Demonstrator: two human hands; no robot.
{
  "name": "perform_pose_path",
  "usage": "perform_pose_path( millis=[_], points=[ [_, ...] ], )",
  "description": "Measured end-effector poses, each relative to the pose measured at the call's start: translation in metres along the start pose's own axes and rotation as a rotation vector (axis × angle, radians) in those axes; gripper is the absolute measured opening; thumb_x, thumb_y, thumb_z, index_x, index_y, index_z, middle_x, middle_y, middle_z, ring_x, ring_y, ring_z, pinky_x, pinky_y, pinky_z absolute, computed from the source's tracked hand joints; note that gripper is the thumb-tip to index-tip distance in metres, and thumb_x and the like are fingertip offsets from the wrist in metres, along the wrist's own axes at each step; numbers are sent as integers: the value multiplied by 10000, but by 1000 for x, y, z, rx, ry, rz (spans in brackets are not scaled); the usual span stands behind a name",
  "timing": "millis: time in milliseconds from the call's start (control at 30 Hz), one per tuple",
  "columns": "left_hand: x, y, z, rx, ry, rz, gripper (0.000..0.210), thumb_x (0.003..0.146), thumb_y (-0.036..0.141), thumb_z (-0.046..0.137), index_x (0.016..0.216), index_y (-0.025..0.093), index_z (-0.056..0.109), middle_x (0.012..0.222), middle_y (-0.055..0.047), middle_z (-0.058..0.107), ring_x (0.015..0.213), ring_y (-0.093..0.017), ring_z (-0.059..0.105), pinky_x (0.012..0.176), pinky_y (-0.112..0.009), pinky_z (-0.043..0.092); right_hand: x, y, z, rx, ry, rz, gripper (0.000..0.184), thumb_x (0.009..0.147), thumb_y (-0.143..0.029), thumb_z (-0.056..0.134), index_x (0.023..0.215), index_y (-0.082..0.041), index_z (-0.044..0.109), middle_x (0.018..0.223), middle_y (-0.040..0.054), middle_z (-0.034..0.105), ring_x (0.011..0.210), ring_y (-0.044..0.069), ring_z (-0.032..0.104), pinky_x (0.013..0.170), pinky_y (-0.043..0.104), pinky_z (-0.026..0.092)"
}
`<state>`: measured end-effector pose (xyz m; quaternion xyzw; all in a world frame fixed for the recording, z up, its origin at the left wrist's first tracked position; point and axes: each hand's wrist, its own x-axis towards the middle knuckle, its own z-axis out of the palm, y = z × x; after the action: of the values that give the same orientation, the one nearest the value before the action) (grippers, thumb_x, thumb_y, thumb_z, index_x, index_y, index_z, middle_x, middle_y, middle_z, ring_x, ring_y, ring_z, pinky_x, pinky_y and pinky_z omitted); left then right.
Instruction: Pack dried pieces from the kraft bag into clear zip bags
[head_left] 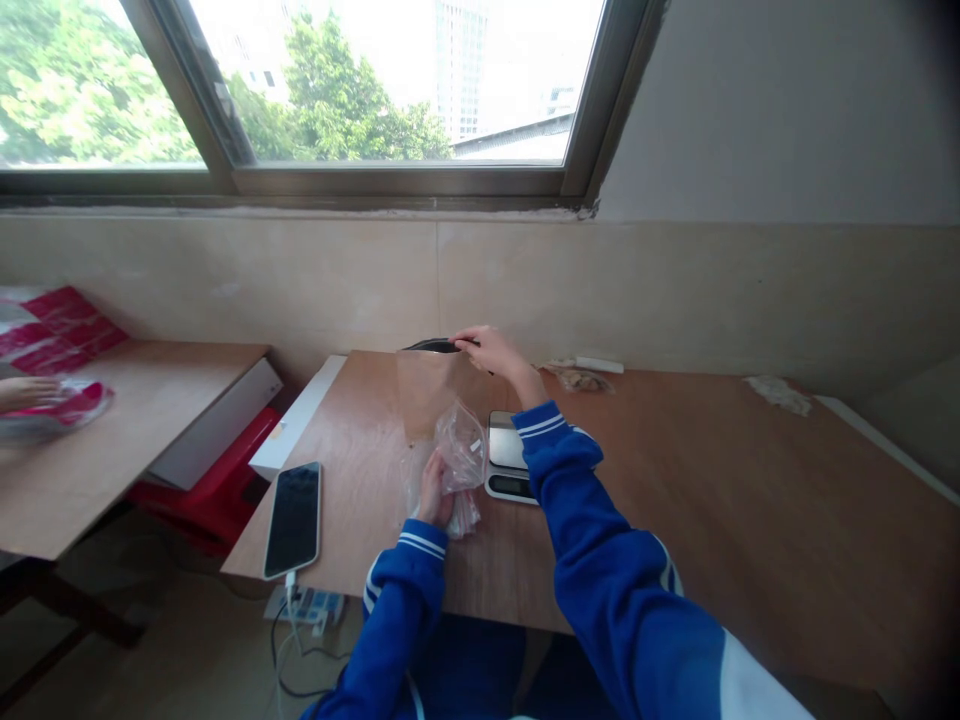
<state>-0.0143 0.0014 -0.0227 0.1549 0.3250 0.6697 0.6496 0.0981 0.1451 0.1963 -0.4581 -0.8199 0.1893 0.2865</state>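
My left hand [433, 488] is closed around a clear plastic bag [460, 440], its crumpled folds hanging over the fingers and down toward the table. A brown paper bag [424, 390] stands behind it, its dark mouth facing up. At that mouth my right hand [491, 352] is pinched on a thin black stick-like thing [469, 342], whose tip is hidden at the opening. Beside the bags lies a white kitchen scale [510, 487] with a metal plate, partly covered by my right sleeve.
A charging phone [293, 520] lies at the table's left edge, above a power strip [306, 606]. Small bagged items [581, 380] and a white scrap [780, 393] lie along the wall. At the left table, another person's hand [28, 393] touches pink-and-white packaging; a red stool [217, 490] stands below.
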Motion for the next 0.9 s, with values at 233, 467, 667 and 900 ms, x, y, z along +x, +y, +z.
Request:
perform_pose_path(
  millis=[233, 467, 667, 900],
  points=[
    [3, -4, -6, 3, 1, 24, 318, 776, 352, 712, 1018, 149, 677, 1003, -92, 711, 979, -240, 655, 898, -328, 473, -2, 2, 2, 5, -58, -37, 238, 934, -284, 525, 1000, -213, 743, 1005, 39, 744, 913, 167, 660, 775, 224, 455],
    [6, -7, -9, 4, 2, 17, 281, 790, 354, 704, 998, 167, 680, 1046, -96, 705, 1007, -250, 654, 910, -337, 483, -7, -17, -15, -98, 89, 19, 380, 961, -445, 462, 900, -194, 742, 853, 59, 740, 798, 175, 658, 674, 221, 411],
    [6, -7, -9, 0, 7, 2, 277, 804, 345, 689, 1019, 172, 678, 1061, -98, 705, 1008, -250, 658, 895, -327, 501, 21, -23, -4, 175, 225, -78, 634, 989, -573, 181, 841, -164, 642, 655, 10, 606, 661, 134, 597, 683, 218, 425],
    [6, -6, -6, -41, 13, -18, 328, 804, 348, 686, 1068, 154, 663, 1060, -104, 706, 1006, -246, 665, 908, -353, 514, 28, -14, 38, -42, 186, -81, 278, 1006, -234, 317, 1018, -166, 586, 1092, 102, 557, 1046, 190, 524, 938, 310, 393]
  ],
)
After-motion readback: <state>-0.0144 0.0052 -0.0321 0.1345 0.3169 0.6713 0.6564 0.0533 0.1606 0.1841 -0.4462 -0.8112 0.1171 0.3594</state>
